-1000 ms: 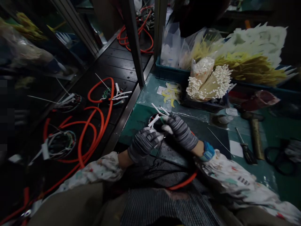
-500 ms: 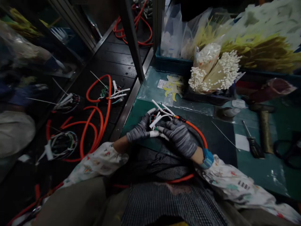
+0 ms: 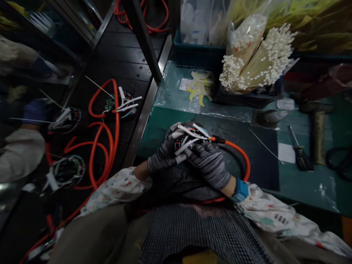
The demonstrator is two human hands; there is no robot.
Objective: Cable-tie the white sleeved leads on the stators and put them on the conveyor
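Observation:
Both gloved hands hold a motor stator (image 3: 180,141), a round wound part with several white-sleeved wires (image 3: 189,145) sticking out of its top. A thick orange cable (image 3: 239,150) leaves its right side and curves down behind my right wrist. My left hand (image 3: 166,150), in a grey glove with white fingertips, wraps the stator's left side, its thumb in front. My right hand (image 3: 209,161) grips the near right side, its fingers bent at the base of the wires. The fingertips are partly hidden among the wires.
Left on a dark slatted surface lie more stators (image 3: 71,170) with orange cables (image 3: 95,146); a co-worker's gloved hand (image 3: 35,110) is beside them. Cotton-tipped sticks (image 3: 255,69) stand behind my hands. To the right lie a thin rod (image 3: 265,145), a screwdriver (image 3: 301,154) and a hammer (image 3: 319,135).
The view has shifted slightly. The stator is turned a little in my hands, and the white wires lie closer together, pointing left. My right fingers have moved up nearer the cable's base.

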